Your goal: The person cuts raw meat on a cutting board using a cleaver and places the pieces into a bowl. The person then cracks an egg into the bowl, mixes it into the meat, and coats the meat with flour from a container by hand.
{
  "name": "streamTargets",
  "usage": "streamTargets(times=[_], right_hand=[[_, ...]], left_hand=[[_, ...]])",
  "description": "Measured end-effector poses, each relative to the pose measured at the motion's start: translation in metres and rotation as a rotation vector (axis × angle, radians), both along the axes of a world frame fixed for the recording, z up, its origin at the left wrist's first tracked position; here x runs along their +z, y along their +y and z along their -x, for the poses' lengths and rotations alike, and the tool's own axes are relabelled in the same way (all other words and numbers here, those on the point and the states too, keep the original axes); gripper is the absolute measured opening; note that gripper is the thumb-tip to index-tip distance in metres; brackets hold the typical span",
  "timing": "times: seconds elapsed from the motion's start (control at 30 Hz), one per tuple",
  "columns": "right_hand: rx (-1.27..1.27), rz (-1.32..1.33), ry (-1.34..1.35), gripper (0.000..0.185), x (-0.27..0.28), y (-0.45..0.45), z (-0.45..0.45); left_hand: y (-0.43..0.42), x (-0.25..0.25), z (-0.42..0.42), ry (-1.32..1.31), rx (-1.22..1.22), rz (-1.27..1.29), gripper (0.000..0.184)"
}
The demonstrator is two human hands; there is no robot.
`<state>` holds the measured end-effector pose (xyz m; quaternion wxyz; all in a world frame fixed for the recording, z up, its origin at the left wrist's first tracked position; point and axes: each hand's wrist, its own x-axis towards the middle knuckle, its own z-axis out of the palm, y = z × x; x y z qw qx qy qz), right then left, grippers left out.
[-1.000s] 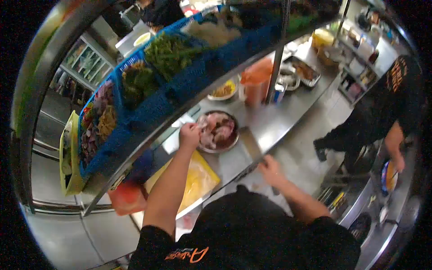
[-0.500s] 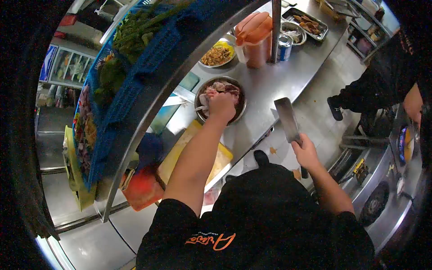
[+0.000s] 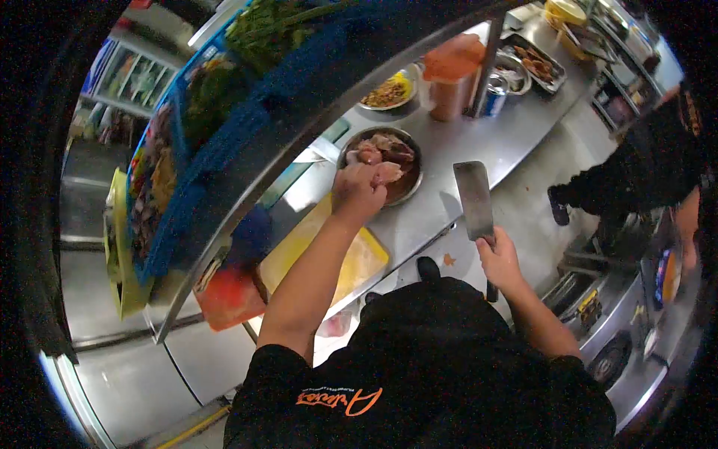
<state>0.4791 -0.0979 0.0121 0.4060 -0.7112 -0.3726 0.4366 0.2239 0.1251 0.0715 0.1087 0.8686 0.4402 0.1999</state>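
My left hand (image 3: pixel 359 188) is closed around a piece of raw meat (image 3: pixel 388 173), whose pale pink end sticks out past the fingers. It is over the near left rim of a round metal bowl (image 3: pixel 413 187). More raw meat (image 3: pixel 385 144), pink with darker red parts, lies in that bowl. In my right hand (image 3: pixel 499 258) is a cleaver (image 3: pixel 473 196), gripped by its handle, with its broad blade pointing up and away from me beside the counter edge. A yellow-edged cutting board (image 3: pixel 359 262) lies below my left forearm.
On the steel counter (image 3: pixel 449 187) stand an orange-lidded container (image 3: pixel 449 82), a can (image 3: pixel 493 97), a plate of chopped food (image 3: pixel 385 93) and a metal tray (image 3: pixel 550 67). A shelf with blue crates (image 3: pixel 202 161) of vegetables overhangs the left. Another person (image 3: pixel 636 165) stands at right.
My left hand has drawn back from the meat in the bowl toward the near rim, a piece of meat now showing in its fingers. The cleaver stays in my right hand, held slightly more upright.
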Motion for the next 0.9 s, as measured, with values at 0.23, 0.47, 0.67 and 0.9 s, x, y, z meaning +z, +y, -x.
streamTargets(times=[0.23, 0.47, 0.67, 0.9], right_hand=[[0.513, -0.001, -0.135, 0.025, 0.035, 0.048, 0.052], [1.089, -0.020, -0.634, 0.026, 0.051, 0.087, 0.122], [1.425, -0.078, -0.773, 0.025, 0.050, 0.122, 0.181], [1.405, -0.045, -0.752, 0.032, 0.046, 0.115, 0.166]], left_hand=[[-0.082, -0.005, 0.106, 0.165, 0.096, 0.146, 0.021], [-0.149, -0.042, 0.139, 0.006, 0.395, 0.226, 0.023], [-0.153, -0.057, 0.138, 0.094, 0.438, 0.151, 0.025], [-0.155, -0.062, 0.137, 0.005, 0.453, 0.081, 0.023]])
